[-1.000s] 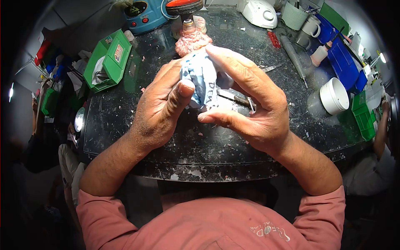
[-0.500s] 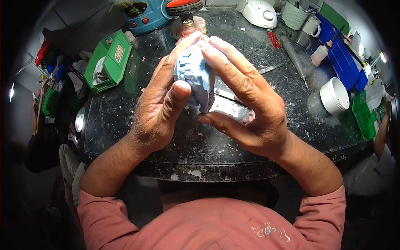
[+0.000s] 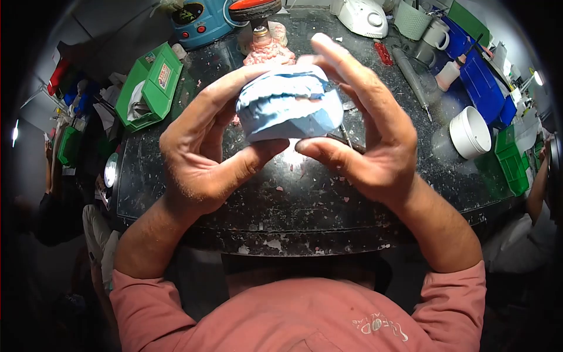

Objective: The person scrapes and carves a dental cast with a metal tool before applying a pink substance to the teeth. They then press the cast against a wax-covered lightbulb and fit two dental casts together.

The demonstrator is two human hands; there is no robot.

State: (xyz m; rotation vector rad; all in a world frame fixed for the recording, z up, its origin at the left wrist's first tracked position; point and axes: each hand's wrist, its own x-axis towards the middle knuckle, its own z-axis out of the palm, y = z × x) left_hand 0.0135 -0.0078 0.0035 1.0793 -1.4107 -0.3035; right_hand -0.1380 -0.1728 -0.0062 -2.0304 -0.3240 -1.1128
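Note:
A pale blue-white dental plaster cast (image 3: 287, 105) is held up over the bench, its ridged side turned toward me. My left hand (image 3: 205, 141) grips its left side, thumb under the lower edge and fingers over the top. At the right, my right hand (image 3: 375, 129) has its thumb against the lower edge. The right index finger is raised off the cast, and the other right fingers are partly hidden behind it. Under the cast, a thin metal tool (image 3: 346, 136) on the bench is partly covered.
Pink wax-like material (image 3: 268, 53) surrounds a small burner behind the cast. A green bin (image 3: 153, 88) and blue machine (image 3: 202, 23) are at the left. On the right are a grey handpiece (image 3: 412, 82), a white tub (image 3: 470, 134) and blue trays (image 3: 484, 85). Scraps dot the black bench (image 3: 281, 217).
The cast has turned from edge-on and upright to lying broadside across my hands. My hands have moved apart, and the right index finger has lifted away.

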